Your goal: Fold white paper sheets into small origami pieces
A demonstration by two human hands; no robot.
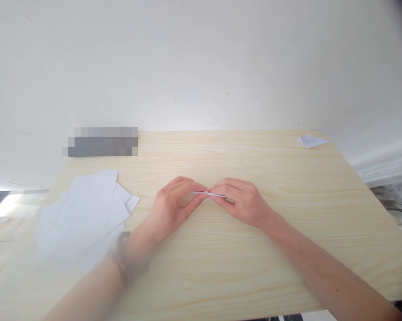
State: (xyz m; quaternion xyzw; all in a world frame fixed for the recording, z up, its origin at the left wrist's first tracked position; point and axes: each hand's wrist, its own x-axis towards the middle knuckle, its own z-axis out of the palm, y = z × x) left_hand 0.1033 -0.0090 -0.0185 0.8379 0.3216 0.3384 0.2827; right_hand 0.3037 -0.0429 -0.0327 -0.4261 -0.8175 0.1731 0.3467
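Between my two hands is a small piece of folded white paper (217, 195), seen nearly edge-on above the middle of the table. My left hand (174, 200) pinches its left part between thumb and fingers. On the other side my right hand (240, 196) grips the right part the same way, and the fingertips of both hands nearly meet at the centre. Much of the paper is hidden behind the fingers. A dark band circles my left wrist.
Loose white sheets (90, 205) lie in an untidy pile on the left of the wooden table (201, 276). A folded paper piece (311, 141) rests at the far right corner. A blurred-out dark object (102, 143) stands at the back left, by the white wall (201, 62).
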